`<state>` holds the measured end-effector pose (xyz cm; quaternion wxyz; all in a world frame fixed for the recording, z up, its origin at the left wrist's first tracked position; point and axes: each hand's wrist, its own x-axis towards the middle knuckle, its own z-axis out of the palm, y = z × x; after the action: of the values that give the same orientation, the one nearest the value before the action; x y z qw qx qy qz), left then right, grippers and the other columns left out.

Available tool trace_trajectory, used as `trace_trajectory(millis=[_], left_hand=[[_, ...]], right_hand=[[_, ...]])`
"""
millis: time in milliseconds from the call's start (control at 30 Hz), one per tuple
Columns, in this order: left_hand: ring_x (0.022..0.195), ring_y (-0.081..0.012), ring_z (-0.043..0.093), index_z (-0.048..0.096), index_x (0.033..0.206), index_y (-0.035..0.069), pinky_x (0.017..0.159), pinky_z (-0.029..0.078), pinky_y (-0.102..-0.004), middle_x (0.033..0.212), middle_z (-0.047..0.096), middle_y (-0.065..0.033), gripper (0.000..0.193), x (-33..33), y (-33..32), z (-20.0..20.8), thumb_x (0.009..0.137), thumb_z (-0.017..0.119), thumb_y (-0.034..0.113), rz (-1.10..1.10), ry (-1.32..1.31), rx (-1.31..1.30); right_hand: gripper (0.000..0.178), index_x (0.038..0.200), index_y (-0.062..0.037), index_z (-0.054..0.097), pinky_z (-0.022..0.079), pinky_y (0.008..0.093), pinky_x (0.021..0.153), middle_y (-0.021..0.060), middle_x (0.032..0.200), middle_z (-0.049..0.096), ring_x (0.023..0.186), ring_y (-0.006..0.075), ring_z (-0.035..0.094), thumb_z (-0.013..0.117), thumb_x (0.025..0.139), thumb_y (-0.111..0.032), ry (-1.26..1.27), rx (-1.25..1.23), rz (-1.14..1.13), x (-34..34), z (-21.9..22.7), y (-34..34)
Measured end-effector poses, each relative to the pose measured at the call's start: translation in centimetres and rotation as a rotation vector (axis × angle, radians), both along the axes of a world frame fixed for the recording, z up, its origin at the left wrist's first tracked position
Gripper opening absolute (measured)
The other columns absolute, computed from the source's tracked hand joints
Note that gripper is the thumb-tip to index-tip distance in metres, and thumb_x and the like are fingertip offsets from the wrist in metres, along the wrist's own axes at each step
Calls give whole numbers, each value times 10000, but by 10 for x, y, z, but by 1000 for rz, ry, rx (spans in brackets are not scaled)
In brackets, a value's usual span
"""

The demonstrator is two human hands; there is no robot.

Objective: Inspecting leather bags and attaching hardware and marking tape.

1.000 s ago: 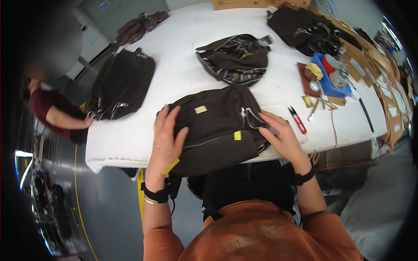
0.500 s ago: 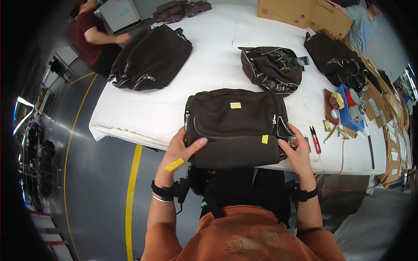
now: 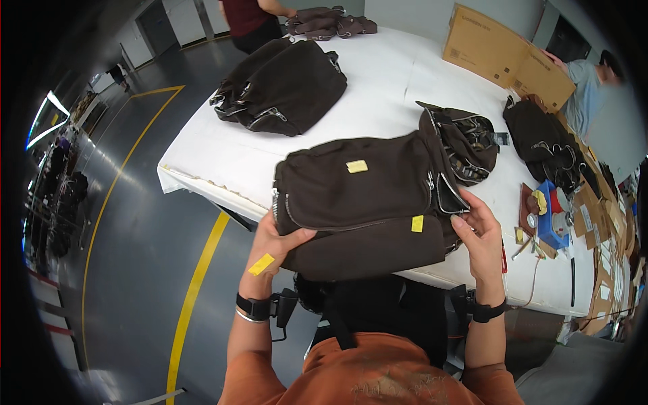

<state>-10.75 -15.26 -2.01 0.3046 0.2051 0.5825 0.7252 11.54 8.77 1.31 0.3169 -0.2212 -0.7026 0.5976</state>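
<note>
Between my hands is a dark brown fabric bag (image 3: 364, 185), its zipped front facing up and its near edge past the table's front edge. One small yellow sticker sits high on the bag, another near its lower right. My left hand (image 3: 273, 239) grips the left end, thumb on the front and fingers hidden behind; a yellow strip sticks to that wrist. At the right end, by an open zipper corner, my right hand (image 3: 478, 226) pinches the bag with thumb and fingers. Touching its upper right in the picture is an open brown bag (image 3: 466, 145) with a patterned lining.
On the white table (image 3: 398, 74) lie brown bags (image 3: 287, 88) at far left, more bags (image 3: 543, 142) at right, and a pile (image 3: 331, 23) at the back. A blue bin (image 3: 553, 226) and cardboard boxes (image 3: 486, 44) stand right. Two people are beyond the table.
The bag in my hands has tilted slightly and looks larger, its right side covering part of the open bag. My view has shifted. The person in dark red has moved toward the far pile.
</note>
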Motion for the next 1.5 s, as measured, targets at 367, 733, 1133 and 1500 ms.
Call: trace_trajectory(millis=[367, 733, 1133, 1500], left_hand=[[948, -222, 638, 520, 1202, -44, 858, 513, -330, 1104, 630, -146, 485, -35, -34, 9, 766, 718, 35, 329, -91, 232], [1021, -244, 611, 502, 1249, -13, 890, 502, -345, 1163, 601, -139, 451, -72, -85, 10, 827, 660, -4, 800, 157, 417], [996, -271, 616, 530, 1177, -57, 883, 540, -368, 1177, 590, -166, 409, -181, -70, 34, 822, 701, 53, 1211, 389, 685], [1077, -186, 538, 532, 1130, -57, 893, 461, -291, 1108, 573, -109, 361, -202, -35, -69, 854, 675, 126, 669, -45, -34]], right_hand=[[487, 1318, 3, 483, 417, 328, 977, 126, 1305, 521, 1201, 210, 487, 621, 856, -68, 254, 22, 149, -69, 53, 12], [336, 1220, 36, 557, 525, 320, 823, 144, 1193, 607, 1019, 199, 623, 563, 897, -59, 25, -112, 140, -42, -4, 24], [294, 1178, 14, 594, 517, 277, 772, 115, 1073, 664, 937, 154, 635, 586, 905, -97, -99, -273, 100, -12, -42, 29], [282, 1153, 14, 602, 503, 257, 787, 85, 1063, 653, 947, 131, 625, 556, 900, -103, -282, -305, 234, 2, -59, 26]])
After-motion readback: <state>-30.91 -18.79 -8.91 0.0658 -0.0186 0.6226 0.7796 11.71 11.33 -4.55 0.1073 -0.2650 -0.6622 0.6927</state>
